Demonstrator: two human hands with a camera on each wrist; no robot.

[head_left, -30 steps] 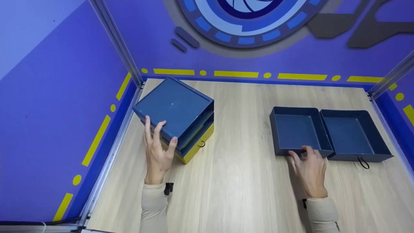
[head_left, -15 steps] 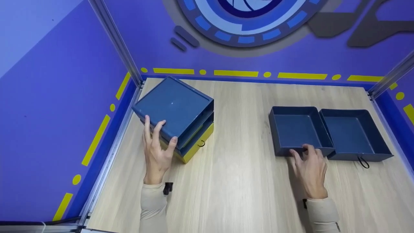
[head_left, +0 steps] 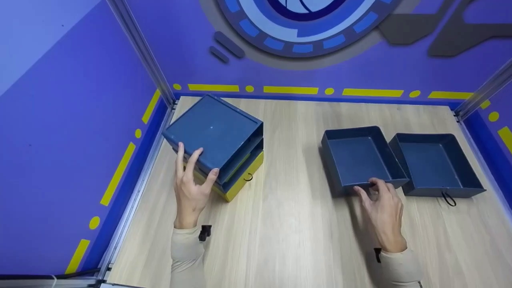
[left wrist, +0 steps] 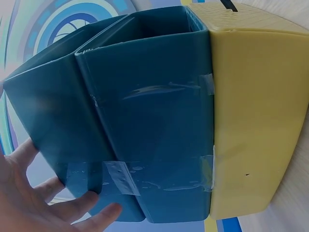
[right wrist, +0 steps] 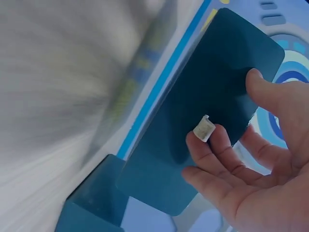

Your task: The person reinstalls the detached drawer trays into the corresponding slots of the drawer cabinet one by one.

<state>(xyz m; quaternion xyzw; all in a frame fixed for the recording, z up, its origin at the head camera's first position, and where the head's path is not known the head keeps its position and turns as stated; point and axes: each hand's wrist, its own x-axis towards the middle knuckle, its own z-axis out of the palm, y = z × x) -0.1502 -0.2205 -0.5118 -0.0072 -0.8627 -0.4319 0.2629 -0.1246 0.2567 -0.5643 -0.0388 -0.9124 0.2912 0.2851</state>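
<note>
On the left stands a stack of drawer units: dark blue casings point(head_left: 214, 132) with open fronts, above a yellow bottom unit point(head_left: 245, 178) with a black loop pull. My left hand point(head_left: 193, 192) rests against the upper casing, fingers spread over its near edge and side point(left wrist: 53, 130). My right hand point(head_left: 385, 212) pinches the front wall of a dark blue drawer point(head_left: 356, 160), thumb outside and fingertips over the rim. A small cream tab point(right wrist: 204, 128) shows at its fingertips in the right wrist view. This drawer is slightly turned, with a shadow along its left side.
A second dark blue drawer point(head_left: 436, 164) with a black loop pull point(head_left: 449, 199) lies just right of the held one. The wooden table point(head_left: 288, 224) is bounded by a purple back wall point(head_left: 296, 74) and side panels. Clear tape point(left wrist: 123, 179) crosses the casings' side.
My right hand has drawn the held drawer leftward and turned it slightly, widening the gap to the second drawer. My left hand stays on the stack.
</note>
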